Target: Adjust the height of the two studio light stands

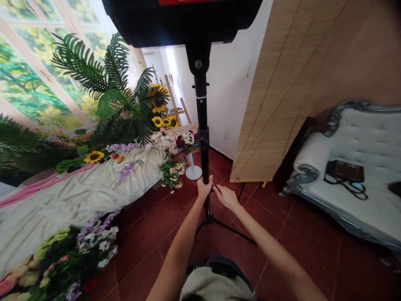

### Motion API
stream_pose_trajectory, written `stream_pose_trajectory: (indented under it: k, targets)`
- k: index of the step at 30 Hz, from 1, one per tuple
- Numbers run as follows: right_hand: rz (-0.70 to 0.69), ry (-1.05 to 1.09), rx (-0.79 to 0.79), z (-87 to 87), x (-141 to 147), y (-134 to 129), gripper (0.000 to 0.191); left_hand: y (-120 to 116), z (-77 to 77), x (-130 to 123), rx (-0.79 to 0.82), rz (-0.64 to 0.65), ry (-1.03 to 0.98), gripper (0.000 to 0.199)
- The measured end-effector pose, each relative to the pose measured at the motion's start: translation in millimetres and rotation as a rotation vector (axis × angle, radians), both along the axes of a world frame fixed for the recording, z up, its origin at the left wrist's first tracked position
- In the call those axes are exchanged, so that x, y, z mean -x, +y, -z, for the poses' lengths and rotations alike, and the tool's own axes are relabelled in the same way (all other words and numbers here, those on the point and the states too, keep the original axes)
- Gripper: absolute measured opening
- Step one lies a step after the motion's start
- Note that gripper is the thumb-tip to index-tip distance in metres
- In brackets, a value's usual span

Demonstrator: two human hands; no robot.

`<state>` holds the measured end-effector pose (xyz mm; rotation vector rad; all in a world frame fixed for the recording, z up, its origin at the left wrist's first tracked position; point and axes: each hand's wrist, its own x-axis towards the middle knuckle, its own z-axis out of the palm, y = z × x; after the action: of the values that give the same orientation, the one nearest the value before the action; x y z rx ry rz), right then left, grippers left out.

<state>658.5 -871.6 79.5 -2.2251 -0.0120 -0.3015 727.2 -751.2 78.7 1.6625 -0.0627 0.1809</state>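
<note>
A black light stand (203,113) rises upright in the middle of the view, with a large black lamp housing (184,21) at its top, cut off by the upper edge. My left hand (204,187) is wrapped round the pole at about mid-height. Just right of it, my right hand (226,197) has its fingers closed at a small black knob (213,189) on the pole. Below the hands, the stand's thin legs (233,230) spread over the floor.
Left: a cream cloth (138,175) with flowers, palm leaves (119,71) and a bright window scene (28,67). Behind the pole stand a white flower stand (193,172) and an easel (176,109). Right: a bamboo screen (266,104) and a white sofa (366,142) holding a dark bag (346,172).
</note>
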Motion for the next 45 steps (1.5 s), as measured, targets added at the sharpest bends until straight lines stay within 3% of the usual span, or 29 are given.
stream_pose_trajectory:
  k: [5,11,15,21,24,27,32,36,41,45]
  targets:
    - [-0.086,-0.020,-0.116,11.4,-15,-4,0.037,-2,2.8,0,-0.038,-0.039,-0.024,0.040]
    - [0.029,-0.039,-0.222,34.7,-25,11,0.061,-10,4.0,5,-0.011,-0.128,-0.071,0.035]
    - [0.002,-0.063,-0.147,37.3,-27,9,0.062,-13,4.6,12,0.012,-0.135,-0.071,0.033]
    - [-0.004,-0.066,-0.073,36.9,-26,5,0.063,-7,7.9,30,0.040,-0.044,-0.080,0.033]
    - [0.030,-0.075,-0.061,36.6,-23,7,0.062,5,22.2,44,0.079,-0.018,-0.088,0.035]
    - [0.040,-0.084,-0.055,31.4,-18,7,0.062,32,56.5,72,0.096,-0.048,0.001,0.036]
    - [0.105,-0.008,-0.176,27.8,6,19,0.064,116,139.4,166,0.067,-0.055,0.390,0.032]
    - [0.063,0.120,-0.307,59.4,62,65,0.066,211,191.1,274,0.009,-0.206,0.630,0.026]
    - [-0.329,0.457,-0.317,135.3,179,165,0.060,339,221.9,444,-0.076,-0.608,0.860,0.019]
    - [-0.577,0.667,-0.290,177.1,270,254,0.060,427,224.1,576,-0.042,-0.895,1.002,0.019]
